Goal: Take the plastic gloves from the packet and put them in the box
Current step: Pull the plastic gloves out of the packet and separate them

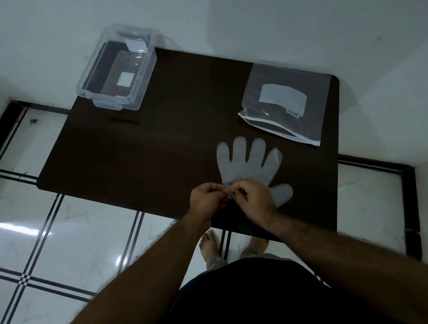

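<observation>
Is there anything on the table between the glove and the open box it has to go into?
Nothing visible. The plastic glove, pinched at its cuff by the left hand and right hand, lies near the front edge; only bare table separates it from the clear box. The packet sits off to the right.

Dim, bluish view, glare on the floor tiles, wide-angle bending at edges

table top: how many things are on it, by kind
Plastic glove: 1 visible, its cuff pinched by both hands; layers can't be told apart
Zip packet: 1
Clear box: 1
Total: 3
</observation>
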A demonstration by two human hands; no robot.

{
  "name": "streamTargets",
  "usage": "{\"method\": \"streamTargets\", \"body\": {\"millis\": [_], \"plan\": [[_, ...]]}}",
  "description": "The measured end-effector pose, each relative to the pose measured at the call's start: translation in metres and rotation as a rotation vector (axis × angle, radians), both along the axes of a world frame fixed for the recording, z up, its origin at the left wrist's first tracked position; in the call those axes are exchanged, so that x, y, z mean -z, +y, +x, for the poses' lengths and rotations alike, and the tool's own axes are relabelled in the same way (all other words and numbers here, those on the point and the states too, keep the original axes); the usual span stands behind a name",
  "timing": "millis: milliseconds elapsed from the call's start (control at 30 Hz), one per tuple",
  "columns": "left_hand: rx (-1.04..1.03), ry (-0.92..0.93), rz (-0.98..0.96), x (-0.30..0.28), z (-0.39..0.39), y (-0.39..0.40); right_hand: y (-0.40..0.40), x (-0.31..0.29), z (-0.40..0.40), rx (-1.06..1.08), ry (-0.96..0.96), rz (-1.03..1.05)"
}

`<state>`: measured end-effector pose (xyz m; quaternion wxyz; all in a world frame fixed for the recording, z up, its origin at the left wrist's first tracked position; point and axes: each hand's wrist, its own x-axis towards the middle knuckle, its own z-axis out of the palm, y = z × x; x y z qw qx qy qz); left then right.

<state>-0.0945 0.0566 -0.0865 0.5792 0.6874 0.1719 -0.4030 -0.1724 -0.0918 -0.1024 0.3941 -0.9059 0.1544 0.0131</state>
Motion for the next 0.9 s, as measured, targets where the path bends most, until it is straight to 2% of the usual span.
{"method": "streamTargets", "body": {"millis": [300, 467, 567, 633, 733, 800, 833, 900], "plan": [[0.053, -0.031, 0.060, 0.000, -0.001, 0.000, 0.002, -0.003, 0.002, 0.177, 0.072, 0.157], [0.009, 0.000, 0.057, -0.005, -0.002, -0.003, 0.002, -0.012, 0.006, 0.401, 0.148, 0.353], [0.074, -0.022, 0.155, -0.004, -0.001, 0.000, -0.004, -0.021, 0.008, 0.517, 0.192, 0.479], [0.230, -0.162, 0.308, -0.005, 0.000, 0.003, -0.010, -0.027, 0.008, 0.561, 0.189, 0.494], [0.537, -0.578, 0.538, -0.014, -0.001, -0.001, -0.019, -0.037, 0.007, 0.575, 0.137, 0.465], [0.663, -0.860, 0.559, -0.020, -0.001, -0.010, -0.026, -0.042, 0.007, 0.561, 0.109, 0.408], [0.736, -0.924, 0.528, -0.022, 0.001, -0.015, -0.029, -0.044, 0.007, 0.558, 0.100, 0.380], [0.925, -0.935, 0.454, -0.021, 0.007, -0.028, -0.036, -0.048, 0.008, 0.564, 0.075, 0.337]]}}
